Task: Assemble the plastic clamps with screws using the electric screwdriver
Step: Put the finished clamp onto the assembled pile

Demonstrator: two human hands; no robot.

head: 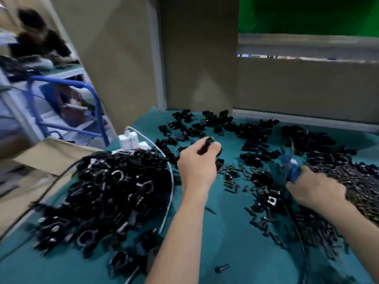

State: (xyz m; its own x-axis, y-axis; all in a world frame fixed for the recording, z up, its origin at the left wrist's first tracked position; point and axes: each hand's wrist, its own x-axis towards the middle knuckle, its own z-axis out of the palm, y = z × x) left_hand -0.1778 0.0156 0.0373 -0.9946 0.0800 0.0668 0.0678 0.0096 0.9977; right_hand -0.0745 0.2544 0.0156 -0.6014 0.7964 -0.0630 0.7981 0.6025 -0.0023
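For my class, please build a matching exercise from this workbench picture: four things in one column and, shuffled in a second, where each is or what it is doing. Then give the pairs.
Things
1. left hand
2. right hand
3. white charger
4. lone screw

Places or states
A. lies on the green cloth between the forearms
B. holds a black clamp
C. stands behind the big heap of clamps
D. grips the blue screwdriver

Pairs: 1-B, 2-D, 3-C, 4-A
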